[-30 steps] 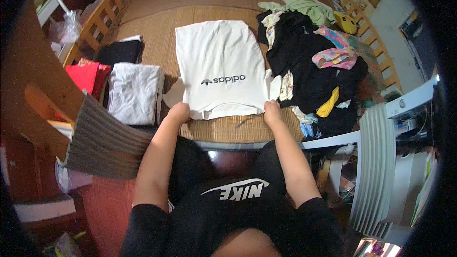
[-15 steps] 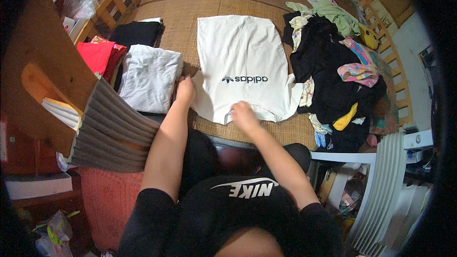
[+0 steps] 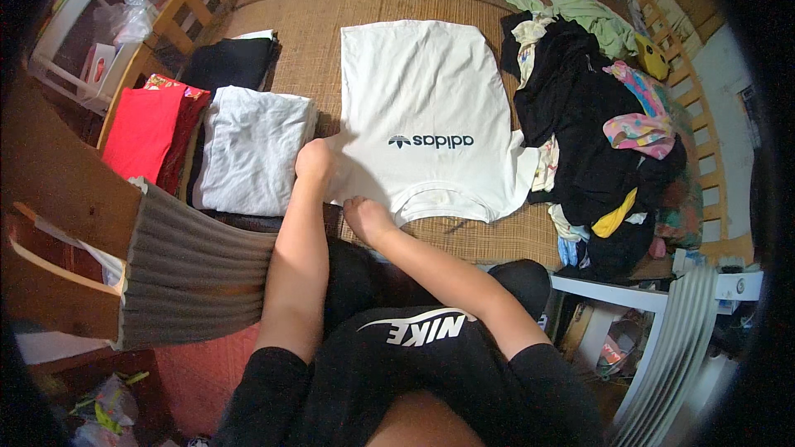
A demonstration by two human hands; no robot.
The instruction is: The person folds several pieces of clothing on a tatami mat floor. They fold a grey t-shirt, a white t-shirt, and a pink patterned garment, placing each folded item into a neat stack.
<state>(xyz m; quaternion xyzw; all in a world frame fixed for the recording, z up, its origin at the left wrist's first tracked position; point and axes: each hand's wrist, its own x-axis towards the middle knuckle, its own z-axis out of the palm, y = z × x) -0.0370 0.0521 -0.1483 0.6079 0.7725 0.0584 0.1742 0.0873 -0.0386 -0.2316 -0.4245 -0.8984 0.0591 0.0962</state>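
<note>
A white T-shirt (image 3: 431, 91) with dark print across its chest lies spread flat on a woven mat (image 3: 306, 41), its neckline toward me. At its left edge, my left hand (image 3: 315, 164) is closed on the sleeve, beside a stack of folded clothes. My right hand (image 3: 369, 220) crosses to the shirt's near left side and grips the cloth by the shoulder, left of the collar. The fingertips of both hands are partly hidden. Topping the nearest stack on the left is a folded white garment (image 3: 255, 145).
Folded red clothes (image 3: 142, 132) and a folded black garment (image 3: 228, 64) lie further left. To the right is a loose heap of black clothes (image 3: 571, 116) with a pink patterned cloth (image 3: 639, 134) on it. Wooden rails (image 3: 700, 128) edge the bed; a grey pleated curtain (image 3: 199, 265) hangs near left.
My right hand has moved left from the collar to the shoulder beside the sleeve. The left hand stays by the sleeve, slightly nearer me. The whole view has shifted a little.
</note>
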